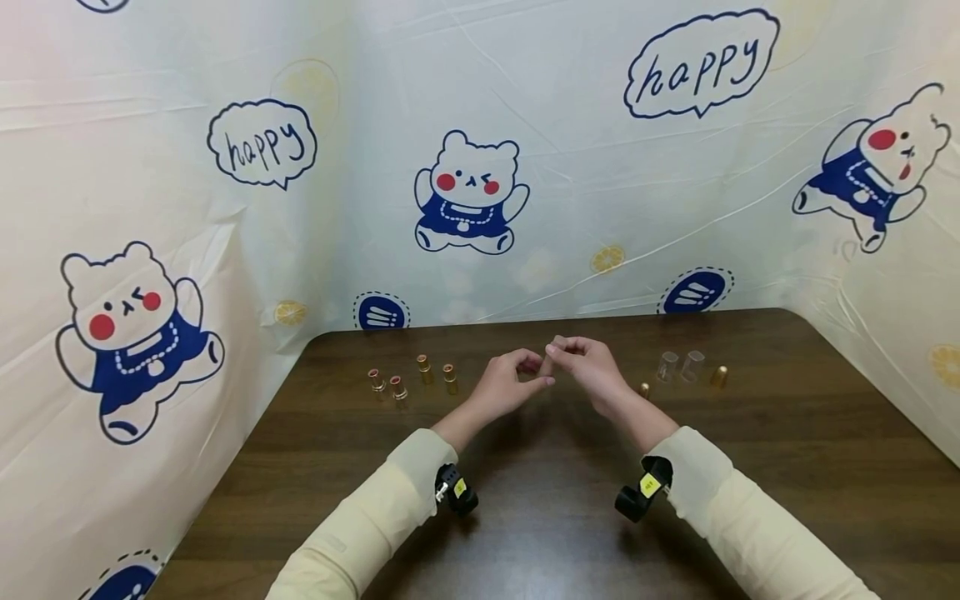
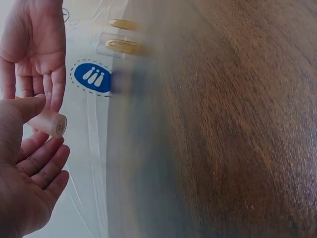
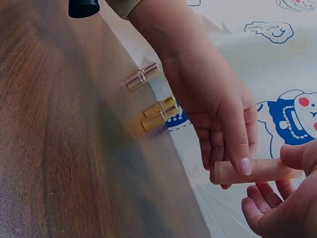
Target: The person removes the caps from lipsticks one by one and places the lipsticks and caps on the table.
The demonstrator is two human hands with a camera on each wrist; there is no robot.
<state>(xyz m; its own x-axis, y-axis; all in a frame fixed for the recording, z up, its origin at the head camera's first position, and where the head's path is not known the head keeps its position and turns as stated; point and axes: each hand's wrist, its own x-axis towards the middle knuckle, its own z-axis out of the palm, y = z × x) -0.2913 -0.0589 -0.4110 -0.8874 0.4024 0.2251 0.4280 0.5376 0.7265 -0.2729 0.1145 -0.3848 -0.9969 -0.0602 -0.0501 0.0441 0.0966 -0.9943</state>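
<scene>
A slim, pale pink lipstick tube (image 1: 547,365) is held between my two hands above the table. My left hand (image 1: 504,385) pinches its lower end between thumb and fingers. At the upper end my right hand (image 1: 588,367) grips it with thumb and fingertips. The left wrist view shows the tube's round base (image 2: 60,126), with a small mark on it. In the right wrist view the tube (image 3: 257,171) lies across both hands, partly covered by the thumbs. Whether its two ends are separate parts, I cannot tell.
Left of my hands stand two rose-gold lipstick tubes (image 1: 398,388) and two gold ones (image 1: 450,379). On the right are two clear caps (image 1: 692,367), a gold piece (image 1: 720,377) and another gold piece (image 1: 644,389) beside my right wrist. A printed curtain (image 1: 570,208) hangs behind the wooden table (image 1: 525,517).
</scene>
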